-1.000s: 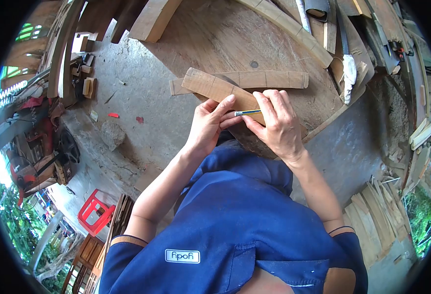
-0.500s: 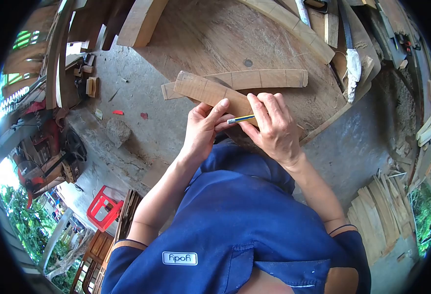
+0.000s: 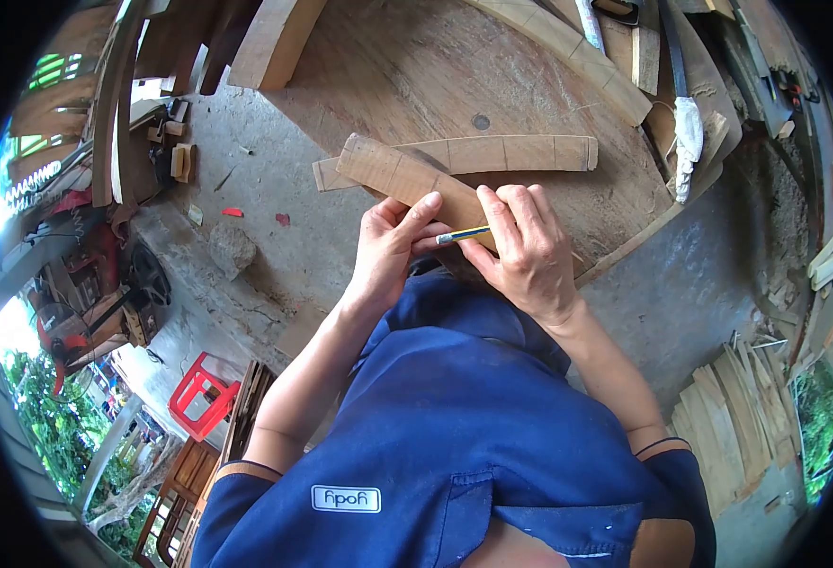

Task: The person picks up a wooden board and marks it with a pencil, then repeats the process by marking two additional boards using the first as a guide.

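Note:
A curved wooden piece point(image 3: 393, 173) with pencil lines across it lies slantwise before me, its far left end resting over a second curved, marked piece point(image 3: 520, 153). My left hand point(image 3: 393, 244) is closed on the near piece, thumb on top. A yellow and blue pencil point(image 3: 464, 234) is between the fingers of my right hand point(image 3: 525, 251), which bends over the right part of the same piece. The right hand covers that part of the wood and the pencil's tip.
Under the pieces is a wooden worktop point(image 3: 388, 85). A long curved strip point(image 3: 577, 57) and a white-wrapped tool handle point(image 3: 687, 142) lie farther right. A thick block point(image 3: 276, 43) stands at upper left, a red stool point(image 3: 203, 396) at lower left, stacked boards point(image 3: 734, 417) at lower right.
The pencil and my right hand have shifted very slightly. Both hands keep their hold, and the wooden pieces lie almost as before.

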`<control>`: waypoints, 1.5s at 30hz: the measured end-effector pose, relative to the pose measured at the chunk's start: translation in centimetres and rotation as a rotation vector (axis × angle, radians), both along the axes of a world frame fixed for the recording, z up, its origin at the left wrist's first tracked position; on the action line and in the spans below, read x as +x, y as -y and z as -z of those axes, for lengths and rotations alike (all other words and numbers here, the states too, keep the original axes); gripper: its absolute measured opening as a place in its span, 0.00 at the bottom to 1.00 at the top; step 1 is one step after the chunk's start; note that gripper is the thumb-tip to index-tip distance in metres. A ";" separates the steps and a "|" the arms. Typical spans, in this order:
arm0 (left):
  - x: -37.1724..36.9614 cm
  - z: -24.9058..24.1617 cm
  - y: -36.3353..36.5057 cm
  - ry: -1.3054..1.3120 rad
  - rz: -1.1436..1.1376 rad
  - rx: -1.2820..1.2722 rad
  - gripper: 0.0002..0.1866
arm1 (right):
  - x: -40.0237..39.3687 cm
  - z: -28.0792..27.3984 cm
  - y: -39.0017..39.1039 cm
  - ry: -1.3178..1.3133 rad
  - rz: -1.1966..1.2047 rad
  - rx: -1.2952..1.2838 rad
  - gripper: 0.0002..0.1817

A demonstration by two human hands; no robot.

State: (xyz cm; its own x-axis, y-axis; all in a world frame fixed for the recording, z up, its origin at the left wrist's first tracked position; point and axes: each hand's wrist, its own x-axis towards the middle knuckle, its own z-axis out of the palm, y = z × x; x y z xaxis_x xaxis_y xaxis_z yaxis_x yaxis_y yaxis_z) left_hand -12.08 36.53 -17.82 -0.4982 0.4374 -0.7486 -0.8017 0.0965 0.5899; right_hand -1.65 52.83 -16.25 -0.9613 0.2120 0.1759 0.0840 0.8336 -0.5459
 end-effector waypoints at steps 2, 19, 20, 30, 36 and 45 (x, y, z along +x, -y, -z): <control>0.0 0.0 0.0 -0.005 0.002 0.006 0.13 | 0.0 0.1 0.0 -0.016 0.002 -0.002 0.30; 0.1 0.6 0.3 -0.056 0.020 0.024 0.11 | 0.0 0.0 0.2 -0.023 0.010 -0.027 0.29; 0.1 0.5 0.1 -0.056 0.019 0.024 0.11 | 0.0 0.0 0.2 -0.022 0.008 -0.027 0.29; 0.1 0.5 0.1 -0.039 0.013 0.033 0.12 | -0.1 -0.1 0.0 -0.002 0.001 -0.025 0.29; 0.2 0.3 -0.2 -0.044 -0.008 0.033 0.14 | -0.1 -0.1 0.0 0.009 -0.003 -0.023 0.30; 0.2 0.1 -0.2 -0.051 0.009 0.036 0.16 | -2.4 -2.3 -2.1 -0.180 0.186 -0.413 0.13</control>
